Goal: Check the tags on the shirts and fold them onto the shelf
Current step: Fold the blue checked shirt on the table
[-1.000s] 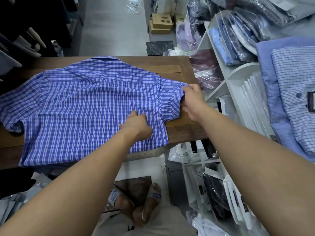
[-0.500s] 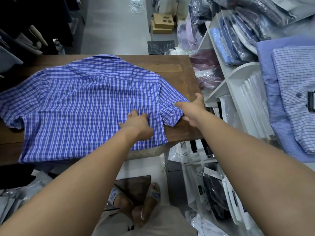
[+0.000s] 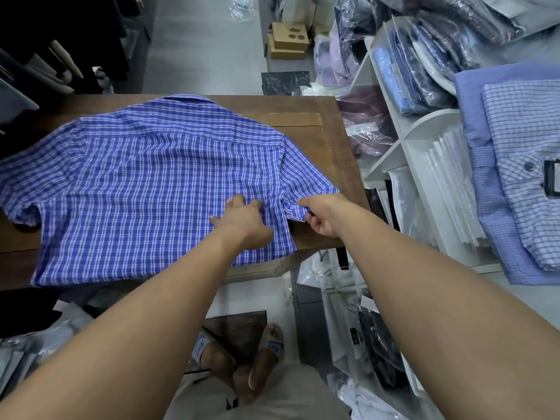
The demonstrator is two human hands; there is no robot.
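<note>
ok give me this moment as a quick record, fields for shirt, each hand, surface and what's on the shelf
shirt: blue plaid short-sleeve shirt, spread back-up, hem hanging over the near edge
left hand: pressed flat on the shirt near its right side seam
right hand: pinching the right sleeve edge
surface: wooden table
shelf: white shelf unit to the right, folded striped shirts stacked on top, bagged shirts in its compartments
</note>
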